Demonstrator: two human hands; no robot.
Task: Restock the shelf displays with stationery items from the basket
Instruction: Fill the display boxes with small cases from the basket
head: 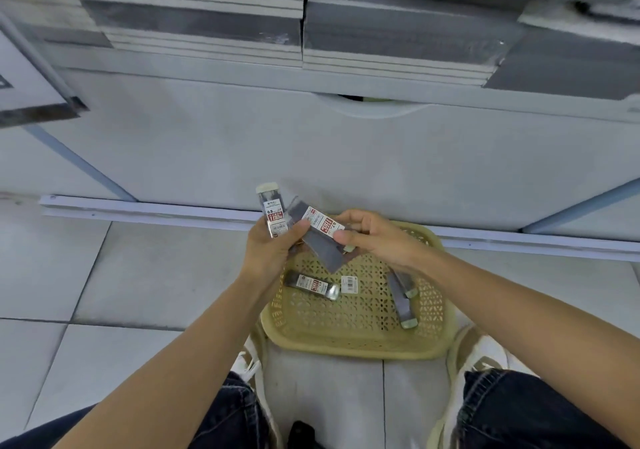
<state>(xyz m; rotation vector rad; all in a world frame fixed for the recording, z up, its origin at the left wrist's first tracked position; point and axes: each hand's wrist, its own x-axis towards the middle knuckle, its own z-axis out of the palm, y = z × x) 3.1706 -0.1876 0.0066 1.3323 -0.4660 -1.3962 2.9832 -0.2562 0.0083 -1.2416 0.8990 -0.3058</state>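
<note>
Stationery changes hands low over a yellow latticed basket (346, 348) set on the tiled floor (138, 275) between the person's white shoes (485, 351). The left hand (273, 251) curls its fingers round the lower end of an upright case (272, 213), a clear pencil-lead box with a pale cap and a label reading 0.5. Just beside it, the right hand (377, 240) pinches the labelled end of a slanted case (320, 230) between thumb and fingertips; the left thumb touches the case's upper end. More dark cases are bunched beneath it, though their number cannot be told.

Inside the basket, a labelled case (311, 284) lies flat near the left wall, a small white tag (349, 284) sits just to its right, and a pair of dark cases (401, 296) rests against the right side.

Beyond the basket stands a pale cabinet front (311, 157). Above it, stacks of grey-covered pads (207, 26) line the shelf. Dark jeans (519, 410) frame the bottom edge.
</note>
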